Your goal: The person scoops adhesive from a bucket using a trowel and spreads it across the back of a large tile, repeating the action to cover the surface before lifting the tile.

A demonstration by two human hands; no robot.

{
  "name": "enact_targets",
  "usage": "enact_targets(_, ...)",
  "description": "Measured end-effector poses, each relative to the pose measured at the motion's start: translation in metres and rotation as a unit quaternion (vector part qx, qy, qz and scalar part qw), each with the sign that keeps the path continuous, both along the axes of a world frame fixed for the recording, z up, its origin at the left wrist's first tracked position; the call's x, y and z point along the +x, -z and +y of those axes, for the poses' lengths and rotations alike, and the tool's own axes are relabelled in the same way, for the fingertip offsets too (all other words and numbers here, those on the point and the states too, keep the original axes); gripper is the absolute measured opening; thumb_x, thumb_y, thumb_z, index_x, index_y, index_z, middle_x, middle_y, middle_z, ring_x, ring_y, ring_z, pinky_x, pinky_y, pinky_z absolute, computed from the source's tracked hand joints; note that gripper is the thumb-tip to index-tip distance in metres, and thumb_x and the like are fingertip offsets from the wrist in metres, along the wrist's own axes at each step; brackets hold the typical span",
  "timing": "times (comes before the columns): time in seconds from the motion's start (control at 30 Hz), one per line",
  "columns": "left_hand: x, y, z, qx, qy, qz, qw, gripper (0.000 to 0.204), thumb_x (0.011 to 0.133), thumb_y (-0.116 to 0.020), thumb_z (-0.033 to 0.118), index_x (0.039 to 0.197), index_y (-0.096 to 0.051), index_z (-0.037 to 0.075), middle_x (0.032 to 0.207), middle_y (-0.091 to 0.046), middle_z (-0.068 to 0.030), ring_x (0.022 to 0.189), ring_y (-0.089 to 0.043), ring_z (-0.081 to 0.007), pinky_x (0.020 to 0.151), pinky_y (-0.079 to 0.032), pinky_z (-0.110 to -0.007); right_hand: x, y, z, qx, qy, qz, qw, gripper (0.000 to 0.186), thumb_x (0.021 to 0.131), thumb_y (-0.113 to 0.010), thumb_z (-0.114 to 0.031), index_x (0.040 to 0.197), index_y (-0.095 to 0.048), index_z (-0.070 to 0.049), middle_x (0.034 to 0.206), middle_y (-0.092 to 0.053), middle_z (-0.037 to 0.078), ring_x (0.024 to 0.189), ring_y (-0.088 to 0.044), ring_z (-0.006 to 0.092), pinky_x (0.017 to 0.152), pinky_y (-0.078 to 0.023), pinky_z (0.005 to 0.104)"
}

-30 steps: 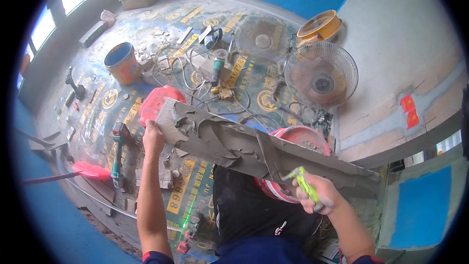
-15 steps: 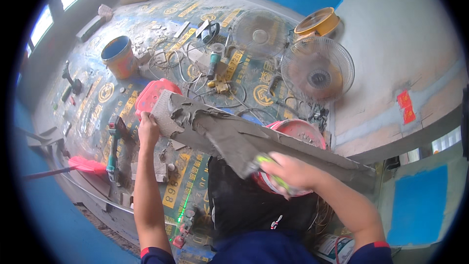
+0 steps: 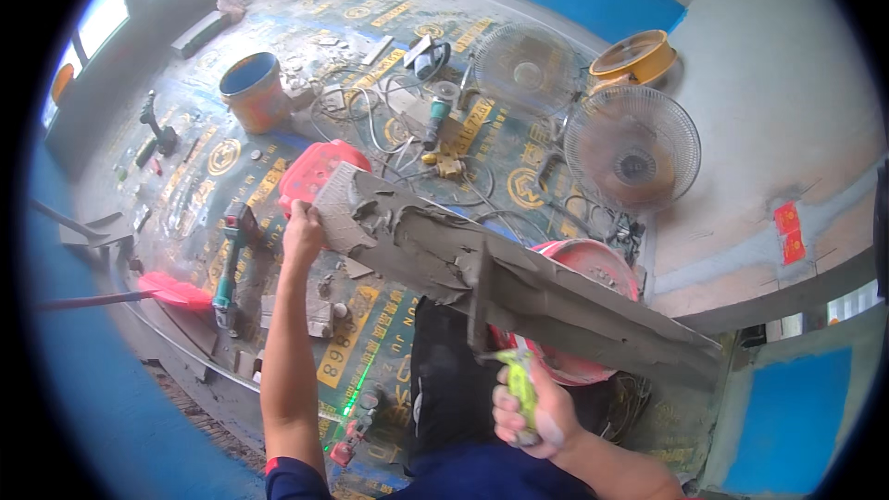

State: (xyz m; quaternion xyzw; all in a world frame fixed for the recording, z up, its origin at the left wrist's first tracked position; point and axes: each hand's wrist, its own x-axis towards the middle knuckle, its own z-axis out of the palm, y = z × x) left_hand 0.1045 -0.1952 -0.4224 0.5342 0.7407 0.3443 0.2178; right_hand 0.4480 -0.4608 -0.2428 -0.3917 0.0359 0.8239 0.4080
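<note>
A long, narrow tile (image 3: 341, 218) slants across in front of me, its upper face covered with wet grey mortar (image 3: 421, 239) except at the textured left end. My left hand (image 3: 303, 231) grips that bare end at its edge. In my closed right hand (image 3: 546, 412) is a trowel with a yellow-green handle (image 3: 521, 387). Its grey blade (image 3: 479, 301) stands on edge across the mortar, near the tile's middle. Beneath the tile, a red bucket (image 3: 593, 372) shows partly. Behind the left end sits a red plastic stool-like piece (image 3: 319, 169), partly hidden.
Two fan guards (image 3: 632, 150) lean beside the right wall. A paint-stained bucket (image 3: 253, 97) stands far left. Cables, an angle grinder (image 3: 435, 120) and rubble lie on the printed floor sheet. Left of my arm are a green power tool (image 3: 229, 268) and a pink-red brush head (image 3: 176, 290).
My right hand has moved down and turned the trowel from lying flat over the mortar to upright on edge. My left hand keeps its hold. The whole view has shifted slightly.
</note>
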Motion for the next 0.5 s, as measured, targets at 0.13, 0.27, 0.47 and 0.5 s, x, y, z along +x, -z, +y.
enact_targets(0.13, 0.003, 0.000, 0.007, 0.014, 0.025, -0.052, 0.998, 0.022, 0.096, -0.048, 0.023, 0.104, -0.049, 0.002, 0.095, -0.062, -0.0270, 0.093, -0.060, -0.0431, 0.081, -0.045, -0.047, -0.072, 0.033, 0.047, 0.035, 0.009, 0.037, 0.999, 0.043, 0.098, -0.045, -0.051, 0.103, -0.044, -0.009, 0.072, -0.047, 0.006, 0.054, -0.048, 0.0165, 0.053, -0.044, 0.0355)
enact_targets(0.27, 0.003, -0.010, 0.007, -0.027, 0.034, -0.128, 0.991, 0.025, 0.096, -0.051, 0.024, 0.108, -0.054, 0.002, 0.094, -0.063, -0.0171, 0.082, -0.061, -0.0256, 0.073, -0.048, -0.037, -0.124, 0.044, 0.086, 0.079, 0.008, -0.039, 0.996, 0.043, 0.097, -0.045, -0.052, 0.102, -0.044, -0.009, 0.074, -0.048, 0.006, 0.055, -0.049, 0.0169, 0.052, -0.045, 0.0360)
enact_targets(0.47, -0.017, -0.002, 0.015, -0.081, 0.056, -0.278, 0.955, 0.021, 0.098, -0.050, 0.022, 0.105, -0.057, 0.003, 0.085, -0.060, -0.0070, 0.070, -0.056, -0.0150, 0.062, -0.046, -0.031, -0.147, 0.047, 0.125, 0.116, -0.080, -0.095, 0.985, 0.039, 0.098, -0.046, -0.046, 0.098, -0.043, -0.007, 0.075, -0.049, 0.008, 0.053, -0.051, 0.0176, 0.049, -0.048, 0.0374)
enact_targets(0.5, -0.016, -0.003, 0.018, -0.087, 0.074, -0.308, 0.945, 0.022, 0.098, -0.051, 0.023, 0.107, -0.057, 0.004, 0.085, -0.060, -0.0064, 0.070, -0.056, -0.0149, 0.062, -0.047, -0.031, -0.149, 0.048, 0.132, 0.126, -0.103, -0.121, 0.979, 0.039, 0.098, -0.046, -0.045, 0.098, -0.043, -0.007, 0.075, -0.050, 0.009, 0.052, -0.052, 0.0173, 0.048, -0.049, 0.0368)
